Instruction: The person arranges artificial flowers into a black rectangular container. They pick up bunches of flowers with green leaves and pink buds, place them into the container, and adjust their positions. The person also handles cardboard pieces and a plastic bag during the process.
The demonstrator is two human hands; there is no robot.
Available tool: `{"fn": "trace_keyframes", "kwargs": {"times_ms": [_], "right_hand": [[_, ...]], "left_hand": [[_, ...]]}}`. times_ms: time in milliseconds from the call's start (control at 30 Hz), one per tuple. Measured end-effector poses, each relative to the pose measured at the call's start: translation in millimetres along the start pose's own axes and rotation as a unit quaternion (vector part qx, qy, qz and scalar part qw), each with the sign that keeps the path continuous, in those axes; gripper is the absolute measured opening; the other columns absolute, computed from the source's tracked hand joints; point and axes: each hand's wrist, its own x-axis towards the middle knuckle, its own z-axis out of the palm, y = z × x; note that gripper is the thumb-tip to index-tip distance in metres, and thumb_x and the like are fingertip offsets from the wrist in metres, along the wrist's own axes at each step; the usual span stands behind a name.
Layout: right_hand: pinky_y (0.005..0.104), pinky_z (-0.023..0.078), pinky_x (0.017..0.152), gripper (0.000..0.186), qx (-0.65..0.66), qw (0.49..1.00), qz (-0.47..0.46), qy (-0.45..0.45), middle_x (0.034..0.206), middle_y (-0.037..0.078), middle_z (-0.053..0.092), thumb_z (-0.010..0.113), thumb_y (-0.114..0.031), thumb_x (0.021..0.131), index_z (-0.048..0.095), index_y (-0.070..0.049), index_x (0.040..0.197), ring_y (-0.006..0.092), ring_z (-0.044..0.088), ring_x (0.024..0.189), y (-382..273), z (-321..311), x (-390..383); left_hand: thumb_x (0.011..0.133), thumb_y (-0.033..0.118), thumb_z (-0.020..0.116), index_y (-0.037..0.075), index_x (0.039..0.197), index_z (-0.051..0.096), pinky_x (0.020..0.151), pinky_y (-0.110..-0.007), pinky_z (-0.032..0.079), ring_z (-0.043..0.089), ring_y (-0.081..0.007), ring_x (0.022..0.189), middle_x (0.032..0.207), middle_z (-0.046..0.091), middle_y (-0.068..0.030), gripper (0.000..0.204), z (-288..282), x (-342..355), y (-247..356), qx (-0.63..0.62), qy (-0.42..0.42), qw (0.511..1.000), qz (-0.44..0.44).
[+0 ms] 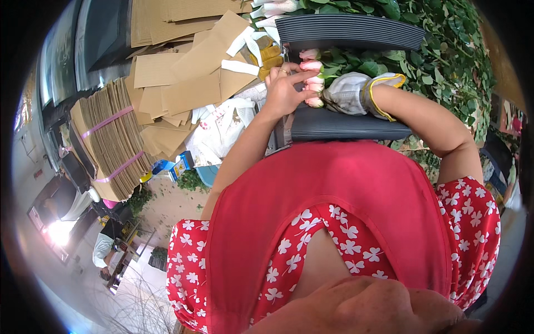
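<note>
A short row of pale pink roses (312, 80) lies between two dark ribbed side panels of a holder, blooms to the left and leafy stems to the right. My bare left hand (285, 89), with a ring on one finger, has its thumb and fingers bent around the edge of the blooms. My right hand (349, 94) wears a grey-white glove with yellow trim. Its fingers curl down just right of the lowest blooms, over the stems, and the fingertips are partly hidden. The far ribbed panel (350, 30) and near ribbed panel (347, 124) flank both hands.
Brown cardboard sheets (183, 72) and white mesh flower sleeves (239, 67) lie to the left. A strapped cardboard stack (111, 131) stands farther left, by a blue tape dispenser (181, 166). Leafy stems (450, 61) heap up at right. Another person (103, 250) is at lower left.
</note>
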Motion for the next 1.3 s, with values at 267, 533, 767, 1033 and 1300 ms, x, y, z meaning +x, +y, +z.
{"fn": "trace_keyframes", "kwargs": {"times_ms": [267,533,767,1033,1300], "right_hand": [[0.0362,0.047,0.052,0.005,0.132,0.893,-0.265,0.34,0.062,0.011,0.057,0.059,-0.01,0.087,0.06,-0.005,0.087,0.0271,0.057,0.055,8.8,-17.0,-55.2],[0.0418,0.053,0.07,0.022,0.03,0.83,-0.155,0.535,0.086,0.017,0.067,0.054,-0.017,0.093,0.059,-0.008,0.113,0.0337,0.066,0.076,40.0,20.8,20.9],[0.0421,0.053,0.07,0.031,-0.082,0.892,-0.167,0.412,0.093,0.018,0.067,0.057,-0.016,0.092,0.057,-0.01,0.122,0.0343,0.067,0.078,38.6,-0.6,0.8],[0.0432,0.052,0.078,0.028,-0.127,0.741,-0.213,0.624,0.102,0.017,0.066,0.062,-0.021,0.09,0.062,-0.007,0.114,0.0365,0.064,0.092,-29.0,-55.7,-94.6],[0.0473,0.053,0.074,0.024,-0.089,0.784,-0.279,0.548,0.087,0.02,0.068,0.058,-0.022,0.089,0.064,-0.007,0.108,0.0393,0.066,0.084,-179.9,-241.9,-59.1]], "left_hand": [[0.065,0.039,0.084,0.033,0.112,0.074,0.097,-0.04,0.029,0.044,-0.0255,0.109,0.114,0.058,0.0013,0.048,12.5,-10.0,-5.5,0.028,0.042,0.999,0.001],[0.07,0.047,0.078,0.034,0.116,0.072,0.101,-0.042,0.026,0.043,-0.0265,0.114,0.119,0.057,-0.0002,0.048,3.7,-6.0,2.9,0.004,-0.001,1.0,-0.009],[0.069,0.039,0.082,0.032,0.117,0.072,0.1,-0.043,0.029,0.044,-0.0266,0.114,0.12,0.058,0.0006,0.05,5.8,-4.9,-2.8,0.03,0.015,0.999,0.017],[0.073,0.038,0.078,0.02,0.108,0.073,0.1,-0.047,0.036,0.043,-0.0327,0.129,0.141,0.048,-0.0082,0.04,-6.9,-3.8,7.2,0.169,0.055,0.971,0.157],[0.077,0.043,0.072,0.023,0.137,0.053,0.097,-0.052,0.035,0.05,-0.0195,0.125,0.146,0.048,0.0048,0.066,5.1,-12.5,-3.5,0.074,0.002,0.993,0.091]]}}
